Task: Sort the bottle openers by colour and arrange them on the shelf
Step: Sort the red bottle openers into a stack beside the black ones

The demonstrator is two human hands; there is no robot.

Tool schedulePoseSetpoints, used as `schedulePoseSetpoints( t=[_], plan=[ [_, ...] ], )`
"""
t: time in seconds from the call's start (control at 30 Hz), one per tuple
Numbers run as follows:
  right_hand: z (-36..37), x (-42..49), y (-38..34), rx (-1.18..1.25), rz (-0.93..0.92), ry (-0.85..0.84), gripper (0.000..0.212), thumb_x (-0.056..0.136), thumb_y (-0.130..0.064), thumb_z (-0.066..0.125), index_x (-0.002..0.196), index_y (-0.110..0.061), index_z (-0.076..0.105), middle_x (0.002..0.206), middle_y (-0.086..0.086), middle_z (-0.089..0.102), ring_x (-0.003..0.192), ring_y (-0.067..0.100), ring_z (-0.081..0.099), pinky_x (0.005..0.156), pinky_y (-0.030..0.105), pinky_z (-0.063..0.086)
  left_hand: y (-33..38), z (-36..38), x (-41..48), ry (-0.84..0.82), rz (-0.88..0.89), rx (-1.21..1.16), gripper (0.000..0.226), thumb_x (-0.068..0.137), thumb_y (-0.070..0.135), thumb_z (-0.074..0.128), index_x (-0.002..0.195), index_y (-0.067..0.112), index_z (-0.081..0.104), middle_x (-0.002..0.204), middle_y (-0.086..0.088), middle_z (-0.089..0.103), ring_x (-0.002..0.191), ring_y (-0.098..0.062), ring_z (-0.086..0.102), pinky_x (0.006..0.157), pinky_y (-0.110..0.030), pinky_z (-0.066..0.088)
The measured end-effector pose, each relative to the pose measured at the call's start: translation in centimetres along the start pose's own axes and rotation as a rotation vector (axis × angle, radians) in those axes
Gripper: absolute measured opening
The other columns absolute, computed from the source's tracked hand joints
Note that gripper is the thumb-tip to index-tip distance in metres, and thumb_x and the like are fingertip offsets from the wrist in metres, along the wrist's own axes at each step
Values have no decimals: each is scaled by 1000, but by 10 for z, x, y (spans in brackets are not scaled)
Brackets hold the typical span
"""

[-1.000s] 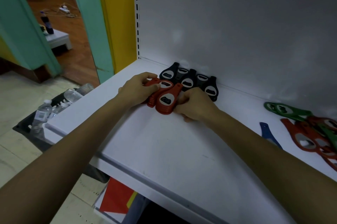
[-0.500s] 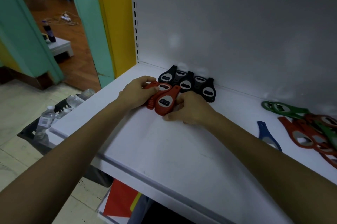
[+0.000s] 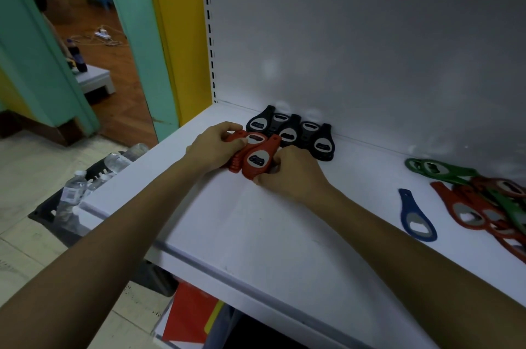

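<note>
On the white shelf (image 3: 256,235), a row of several black bottle openers (image 3: 290,134) lies against the back panel. Just in front of them sits a cluster of red bottle openers (image 3: 257,156). My left hand (image 3: 212,148) grips the left red opener from the side. My right hand (image 3: 287,173) curls its fingers round the lower right edge of the front red opener. At the far right lies a loose blue opener (image 3: 417,218) and a mixed pile of green openers (image 3: 441,171) and red flat openers (image 3: 478,206).
The shelf's front edge (image 3: 227,269) runs diagonally below my arms. A dark crate with plastic water bottles (image 3: 85,181) stands on the floor at the left. Red and yellow sheets (image 3: 193,314) lie under the shelf. A teal and yellow door frame (image 3: 159,35) rises at the left.
Both hands stay on the red openers, nudging the cluster slightly; the view has shifted a little, and nothing else on the shelf has moved.
</note>
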State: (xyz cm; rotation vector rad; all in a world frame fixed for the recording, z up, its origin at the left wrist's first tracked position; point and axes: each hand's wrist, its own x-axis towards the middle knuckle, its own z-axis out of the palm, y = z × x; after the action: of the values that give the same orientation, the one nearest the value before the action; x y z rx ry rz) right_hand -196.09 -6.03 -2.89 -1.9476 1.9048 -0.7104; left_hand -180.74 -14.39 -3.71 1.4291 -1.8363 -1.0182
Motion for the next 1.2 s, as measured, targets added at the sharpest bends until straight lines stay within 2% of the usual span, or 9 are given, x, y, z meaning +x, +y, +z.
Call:
schedulePoseSetpoints(
  t=[0.13, 0.2, 0.27, 0.33, 0.5, 0.63, 0.87, 1.07, 1.2],
  plan=[
    [-6, -6, -6, -39, 24, -27, 46, 77, -36, 74, 57, -32, 33, 52, -15, 37, 47, 1, 36, 46, 17, 24, 6, -2, 0, -12, 6, 92, 40, 91, 39, 55, 129, 23, 52, 123, -8, 61, 106, -27, 60, 94, -47, 49],
    [-13, -14, -6, -85, 22, -19, 42, 77, -40, 73, 58, -29, 38, 56, -14, 39, 50, 2, 37, 49, 20, 28, 11, -1, -4, 88, 76, 286, 44, 94, 42, 48, 133, 22, 48, 132, -7, 55, 118, -28, 53, 100, -47, 42],
    [-22, -25, 0, -169, 40, -20, 30, 80, -48, 69, 82, -19, 60, 78, -6, 59, 70, 11, 55, 61, 26, 41, 20, 6, -11, 217, 258, 485, 45, 94, 39, 47, 135, 19, 47, 137, -7, 51, 124, -29, 46, 101, -46, 38],
    [-33, -41, 12, -274, 63, 1, 50, 82, -55, 62, 113, -15, 60, 107, 0, 61, 97, 19, 58, 76, 32, 48, 36, 23, -21, 243, 473, 572, 45, 93, 34, 50, 134, 16, 48, 136, -6, 51, 122, -29, 44, 98, -42, 37],
    [-72, -89, 60, -408, 106, 122, 59, 85, -54, 55, 131, -18, 49, 129, 4, 51, 117, 22, 45, 93, 35, 40, 79, 95, -43, 75, 790, 639, 52, 94, 36, 47, 142, 16, 38, 146, -3, 41, 134, -21, 36, 111, -35, 26],
    [-107, -141, 104, -482, 263, 229, 50, 82, -48, 60, 123, -18, 57, 121, 3, 57, 113, 24, 51, 91, 36, 42, 110, 165, -63, -107, 909, 476, 53, 96, 32, 47, 144, 15, 34, 151, -5, 32, 139, -20, 28, 113, -30, 20],
    [-143, -190, 170, -544, 401, 418, 39, 80, -34, 65, 117, -24, 64, 112, 3, 63, 102, 28, 54, 84, 35, 43, 157, 263, -91, -297, 873, 79, 41, 94, 24, 51, 135, 18, 46, 134, 0, 50, 120, -14, 45, 97, -16, 33],
    [-141, -172, 194, -636, 340, 321, 40, 88, -49, 54, 123, -30, 63, 140, 2, 46, 129, 25, 39, 102, 35, 26, 145, 263, -83, -234, 732, -142, 29, 89, 10, 59, 117, 19, 60, 96, 8, 65, 81, 0, 58, 72, -7, 46],
    [-141, -172, 194, -666, 217, 514, 27, 93, -37, 56, 94, -19, 75, 98, 3, 68, 97, 26, 60, 85, 37, 39, 145, 255, -76, -281, 617, -249, 15, 92, 15, 56, 103, 18, 66, 81, 11, 68, 69, -2, 63, 67, -20, 53]
  ],
)
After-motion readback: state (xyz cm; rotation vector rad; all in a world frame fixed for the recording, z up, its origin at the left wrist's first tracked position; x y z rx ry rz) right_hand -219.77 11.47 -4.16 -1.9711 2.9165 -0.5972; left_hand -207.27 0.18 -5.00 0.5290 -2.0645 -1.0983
